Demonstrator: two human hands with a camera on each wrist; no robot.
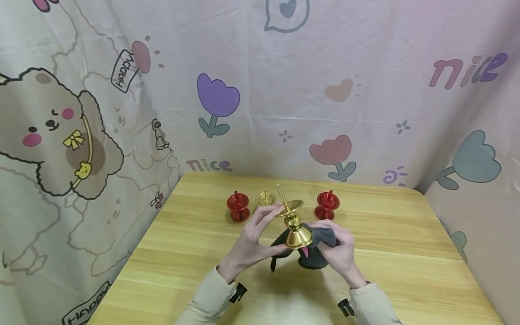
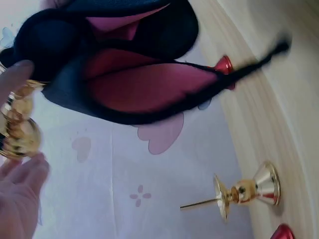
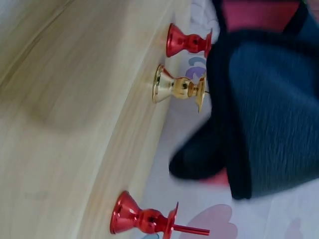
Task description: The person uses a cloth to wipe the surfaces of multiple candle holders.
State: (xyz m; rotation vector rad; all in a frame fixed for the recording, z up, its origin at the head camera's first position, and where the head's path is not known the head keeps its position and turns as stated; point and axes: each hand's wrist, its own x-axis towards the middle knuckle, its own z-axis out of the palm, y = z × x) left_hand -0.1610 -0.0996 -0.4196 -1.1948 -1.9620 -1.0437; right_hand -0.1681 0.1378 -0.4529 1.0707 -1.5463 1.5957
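Holding a shiny gold spiked candle holder (image 1: pixel 298 237), the left hand (image 1: pixel 248 241) appeared in the head view with fingers at the dish and thumb at the flared base; the piece tilted above the pale wood-grain table (image 1: pixel 162 271). The right hand (image 1: pixel 342 250) gripped a dark grey, pink-lined fabric cloth (image 1: pixel 314 259) beside the base; contact between the two could not be told. Toward the far edge stood a glossy red candle holder (image 1: pixel 239 214), a second gold candle holder (image 1: pixel 265 198) near it and, well apart, another red candle holder (image 1: pixel 326 211). Wood surface stretched to both sides of the hands.

Left wrist view: the cloth gaped, exposing pink lining mostly hidden from the head camera; a thin dark strip (image 2: pixel 251 67) trailed from it. The second gold holder's base, masked by the hand above, showed fully here.

Right wrist view: blurred cloth occupied the right; the grip was unreadable. All three standing holders lined the tabletop edge in profile, with a broad wood stretch before them.
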